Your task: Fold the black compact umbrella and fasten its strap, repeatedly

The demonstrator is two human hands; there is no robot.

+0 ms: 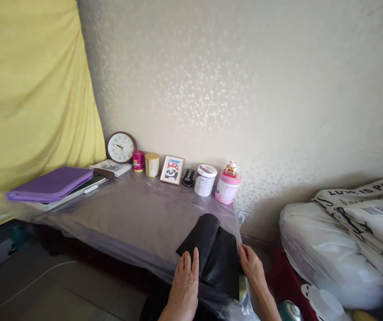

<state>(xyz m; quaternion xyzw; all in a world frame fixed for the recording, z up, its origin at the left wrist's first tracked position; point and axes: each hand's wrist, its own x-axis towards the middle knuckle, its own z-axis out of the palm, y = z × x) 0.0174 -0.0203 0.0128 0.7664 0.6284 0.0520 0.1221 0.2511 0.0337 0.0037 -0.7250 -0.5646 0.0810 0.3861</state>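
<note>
A black folded sheet (pixel 220 256), thin and smooth, lies at the near right corner of the table; whether it is plastic or cloth I cannot tell. One part of it is folded over at the left, and a crease runs down the middle. My left hand (pixel 185 283) rests against its near left edge, fingers stretched out. At its right edge, my right hand (pixel 253 267) has its fingers bent, closed on the margin of the sheet. The fingertips of the right hand are partly hidden.
A clear plastic cover lies over the table (pixel 121 214). Along the wall stand a clock (pixel 121 147), a picture frame (pixel 172 170), a white tub (pixel 205 180) and a pink tub (pixel 227 188) bearing a figurine. A purple folder (pixel 49 185) lies left; a bulging white bag (pixel 328 249) sits right.
</note>
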